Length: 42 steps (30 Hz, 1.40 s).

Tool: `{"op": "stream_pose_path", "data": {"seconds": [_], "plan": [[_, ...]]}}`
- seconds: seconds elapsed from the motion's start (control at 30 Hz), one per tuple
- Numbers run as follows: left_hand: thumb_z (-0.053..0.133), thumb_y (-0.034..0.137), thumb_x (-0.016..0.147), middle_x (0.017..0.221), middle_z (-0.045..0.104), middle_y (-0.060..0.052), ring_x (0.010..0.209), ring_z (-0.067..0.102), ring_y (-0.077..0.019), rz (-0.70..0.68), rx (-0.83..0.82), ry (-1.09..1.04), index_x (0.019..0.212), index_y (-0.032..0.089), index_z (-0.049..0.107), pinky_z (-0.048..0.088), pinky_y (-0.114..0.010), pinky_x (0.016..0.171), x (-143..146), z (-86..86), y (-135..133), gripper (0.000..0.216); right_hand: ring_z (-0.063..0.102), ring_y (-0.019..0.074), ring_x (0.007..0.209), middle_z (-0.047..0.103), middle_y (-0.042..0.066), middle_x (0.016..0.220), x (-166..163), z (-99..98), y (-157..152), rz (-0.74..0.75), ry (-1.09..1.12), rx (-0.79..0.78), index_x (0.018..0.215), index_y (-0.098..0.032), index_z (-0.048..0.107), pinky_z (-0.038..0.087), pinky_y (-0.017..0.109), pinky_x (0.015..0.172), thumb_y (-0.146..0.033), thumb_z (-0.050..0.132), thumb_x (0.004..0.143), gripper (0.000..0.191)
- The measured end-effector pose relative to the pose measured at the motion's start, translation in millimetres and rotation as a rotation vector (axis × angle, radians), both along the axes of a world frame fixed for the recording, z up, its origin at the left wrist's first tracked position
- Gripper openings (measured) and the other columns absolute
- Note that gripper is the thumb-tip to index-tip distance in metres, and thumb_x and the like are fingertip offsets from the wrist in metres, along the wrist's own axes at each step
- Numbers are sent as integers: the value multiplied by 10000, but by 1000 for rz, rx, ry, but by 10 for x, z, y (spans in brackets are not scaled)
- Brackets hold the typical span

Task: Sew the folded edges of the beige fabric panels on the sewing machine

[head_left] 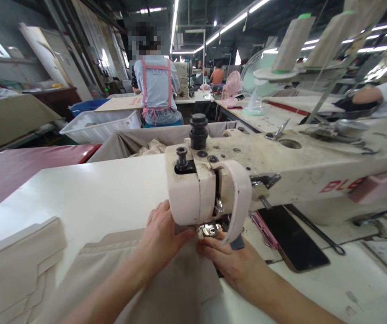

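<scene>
A beige fabric piece (176,279) lies under the head of a white sewing machine (190,193). My left hand (161,238) rests flat on the fabric, thumb stretched toward the metal presser foot (209,229); its fingertips pass partly behind the machine head. At the right of the foot, my right hand (237,261) has its fingers pressed together on the fabric's edge. The curved white guard (242,198) hides part of that hand. The needle cannot be made out. Flat beige fabric pieces (11,270) lie stacked on the table at the left.
A black phone (294,238) and a dark rod-like tool (318,229) lie right of my right hand. Thread cones (291,42) stand above the machine. Behind the table are a cloth-lined bin (112,146), a white crate (102,123) and a seated person (156,85) in an apron.
</scene>
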<state>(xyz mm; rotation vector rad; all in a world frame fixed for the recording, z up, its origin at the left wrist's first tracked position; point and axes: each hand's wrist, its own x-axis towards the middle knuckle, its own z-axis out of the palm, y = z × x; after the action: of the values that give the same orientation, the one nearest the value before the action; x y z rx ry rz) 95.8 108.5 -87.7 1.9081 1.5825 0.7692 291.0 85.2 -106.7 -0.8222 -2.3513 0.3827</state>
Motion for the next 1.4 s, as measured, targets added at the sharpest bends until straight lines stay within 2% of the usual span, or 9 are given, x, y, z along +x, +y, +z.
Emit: {"op": "stream_pose_path", "data": {"seconds": [0.13, 0.23, 0.4, 0.47, 0.87, 1.03, 1.17, 1.23, 1.4], "plan": [[826, 155, 535, 1047, 582, -66, 994, 532, -269, 6, -68, -84, 1006, 193, 553, 444, -376, 888, 171, -48, -504, 545, 653, 255, 863, 719, 120, 925, 0, 21, -14, -31, 63, -150, 959, -181, 694, 513, 410, 779, -209, 384, 972, 312], [781, 1, 495, 923, 560, -17, 853, 507, -197, 38, -161, -164, 920, 191, 520, 439, -296, 787, 231, -107, -726, 534, 676, 220, 801, 709, 96, 883, 4, 44, -153, -140, 136, -329, 997, -185, 657, 544, 354, 714, -217, 380, 970, 280], [801, 79, 537, 771, 516, 27, 737, 458, -155, -1, -179, -164, 815, 188, 518, 393, -245, 672, 168, -122, -685, 411, 713, 192, 818, 722, 48, 863, -33, 89, -469, -144, 780, -1321, 1200, -174, 516, 558, 363, 813, -323, 606, 876, 367], [828, 104, 516, 748, 516, 31, 709, 453, -150, -10, -154, -169, 788, 186, 528, 382, -238, 644, 143, -109, -662, 413, 712, 209, 842, 734, 68, 887, -72, 106, -523, -153, 916, -1471, 1135, -153, 579, 537, 368, 849, -353, 728, 777, 437], [784, 154, 656, 742, 576, 15, 695, 523, -138, -166, -108, -208, 784, 187, 613, 428, -217, 629, 79, -86, -672, 216, 698, 209, 846, 751, 72, 898, -129, 150, -565, -165, 885, -1409, 1052, -155, 687, 514, 336, 821, -258, 738, 698, 372], [605, 134, 842, 856, 600, -32, 771, 574, -128, -315, 147, -134, 871, 182, 599, 481, -195, 692, 48, -171, -757, 56, 698, 189, 834, 747, 47, 856, -151, 231, -560, -225, 956, -1517, 1043, -153, 685, 506, 317, 842, -172, 706, 682, 362], [491, 16, 859, 839, 616, -52, 762, 547, -153, -455, 410, -1, 937, 175, 588, 464, -248, 704, 15, -216, -790, 201, 696, 191, 855, 735, 47, 823, -145, 218, -581, -207, 903, -1515, 1058, -141, 663, 515, 326, 861, -106, 613, 692, 371], [498, -1, 839, 801, 626, -50, 737, 545, -161, -477, 458, 16, 920, 167, 583, 446, -263, 680, 26, -217, -784, 206, 682, 197, 881, 717, 67, 902, -121, 146, -618, -257, 767, -1318, 1122, -156, 626, 531, 341, 836, -65, 554, 706, 432], [557, 47, 851, 717, 612, -4, 657, 536, -126, -353, 437, -116, 782, 178, 578, 414, -239, 633, 101, -242, -800, 149, 595, 189, 966, 645, 64, 1016, -21, 33, -619, -234, 358, -373, 1046, -225, 669, 511, 307, 839, -20, 592, 803, 327]]}}
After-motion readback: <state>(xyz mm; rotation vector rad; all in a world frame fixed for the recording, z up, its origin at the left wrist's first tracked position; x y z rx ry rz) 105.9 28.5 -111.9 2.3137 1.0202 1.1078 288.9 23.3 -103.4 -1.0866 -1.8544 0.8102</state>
